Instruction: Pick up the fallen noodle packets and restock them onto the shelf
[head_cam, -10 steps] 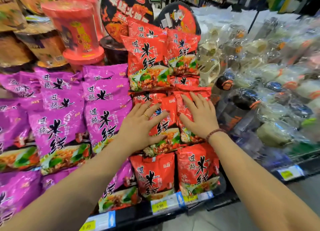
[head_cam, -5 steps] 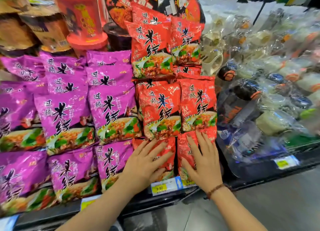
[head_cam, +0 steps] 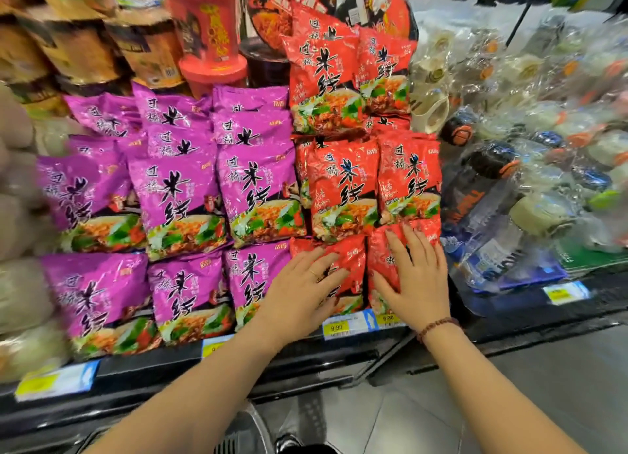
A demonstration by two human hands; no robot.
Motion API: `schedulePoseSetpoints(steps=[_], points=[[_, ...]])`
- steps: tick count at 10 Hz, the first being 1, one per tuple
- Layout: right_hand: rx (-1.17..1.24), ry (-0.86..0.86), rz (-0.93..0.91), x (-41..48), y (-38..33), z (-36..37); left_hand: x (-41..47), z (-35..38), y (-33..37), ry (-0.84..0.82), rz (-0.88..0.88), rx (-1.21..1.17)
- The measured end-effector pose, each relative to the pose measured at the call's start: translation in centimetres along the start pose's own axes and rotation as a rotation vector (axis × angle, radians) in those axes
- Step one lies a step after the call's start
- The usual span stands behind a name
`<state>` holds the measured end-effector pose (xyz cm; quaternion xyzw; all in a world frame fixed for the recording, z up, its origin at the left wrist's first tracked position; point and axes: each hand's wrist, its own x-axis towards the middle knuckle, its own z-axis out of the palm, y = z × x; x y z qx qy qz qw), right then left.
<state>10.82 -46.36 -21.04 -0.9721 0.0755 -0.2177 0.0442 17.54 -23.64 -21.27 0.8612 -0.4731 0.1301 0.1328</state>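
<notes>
Red noodle packets [head_cam: 343, 195] stand in stacked rows on the sloped shelf [head_cam: 306, 358], right of several purple noodle packets [head_cam: 183, 198]. My left hand [head_cam: 302, 290] lies flat with spread fingers on the bottom-row left red packet [head_cam: 353, 260]. My right hand [head_cam: 416, 277], with a bead bracelet at the wrist, presses flat on the bottom-row right red packet [head_cam: 380, 260]. Neither hand grips anything. Both bottom packets are largely hidden under my palms.
Yellow price tags [head_cam: 350, 324] line the black shelf edge. Cup noodles [head_cam: 207, 35] and bowl noodles [head_cam: 377, 8] stand behind the packets. Plastic-wrapped bottles and cups [head_cam: 503, 168] fill the shelf to the right. Grey floor [head_cam: 543, 385] lies below.
Both hands slid down from the middle-row red packets to the bottom-row ones. Over the last half second they stayed there while the view shifted slightly.
</notes>
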Motion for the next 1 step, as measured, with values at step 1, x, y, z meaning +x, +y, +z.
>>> schedulePoseSetpoints(steps=[1], points=[[0.085, 0.082, -0.024, -1.43, -2.19, -1.01, -2.84, -0.98, -0.59, 0.083, -0.004, -0.053]])
